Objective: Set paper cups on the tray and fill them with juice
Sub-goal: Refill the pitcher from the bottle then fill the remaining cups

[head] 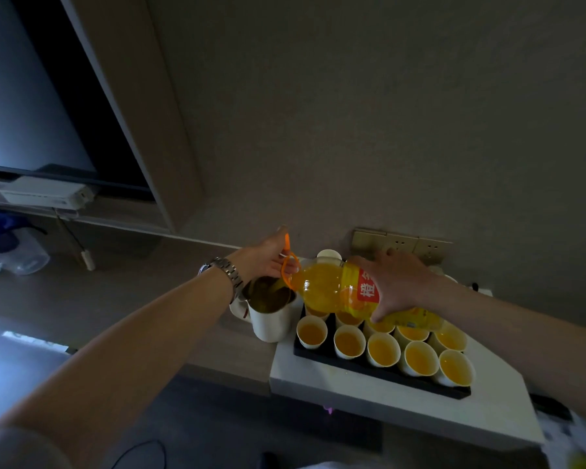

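**Inspector A:** Head view. State of the hands?

**Inspector B:** The right hand (pixel 394 284) grips the juice bottle (pixel 339 287) round its labelled middle, fingers curled over the top. The bottle lies tilted almost flat, neck towards the left. The left hand (pixel 271 257) is at the bottle's neck, pinching the orange strap (pixel 286 262) that loops there. A metal watch (pixel 222 274) sits on that wrist.

**Inspector A:** Where does the juice go?

**Inspector B:** The bottle's mouth is over a white mug (pixel 269 314), which stands on the worktop (pixel 369 390) just beside the tray's left end. Dark liquid shows inside the mug; its fill level I cannot tell.

**Inspector A:** And the task items?

**Inspector B:** The black tray (pixel 379 372) rests on the white worktop. The paper cups (pixel 383 350) stand on it in close rows, touching or nearly so, each visible one holding orange juice. The bottle and right hand hang directly above the far row and hide parts of it.

**Inspector A:** Surroundings?

**Inspector B:** One more white cup (pixel 329 254) stands behind the bottle near the wall. Wall sockets (pixel 401 243) sit just above it. To the left, well apart: a dark screen (pixel 31 106), a white box (pixel 44 194) beneath it, and a clear plastic bag (pixel 21 255) on the lower wooden surface.
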